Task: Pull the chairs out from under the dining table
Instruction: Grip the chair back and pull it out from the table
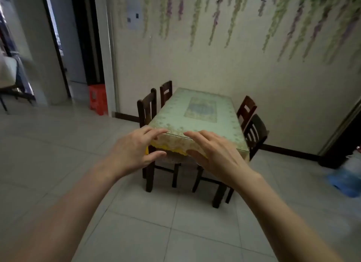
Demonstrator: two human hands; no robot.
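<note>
A dining table [201, 109] with a pale green patterned cloth stands against the far wall. Two dark wooden chairs are tucked in on its left side: a near chair [146, 108] and a far chair [166, 90]. On the right side stand a reddish chair [246, 110] and a darker chair [256, 133] with a slatted back. My left hand [134, 152] and my right hand [216, 150] are stretched out in front of me, fingers spread, holding nothing. Both hover in the air well short of the table's near end and hide part of its front edge.
A red plastic stool [98, 99] stands by the door frame at the left. A blue water bottle [346, 175] lies on the floor at the right. Grey tiled floor [136, 222] stretches between me and the table. A doorway opens at the far left.
</note>
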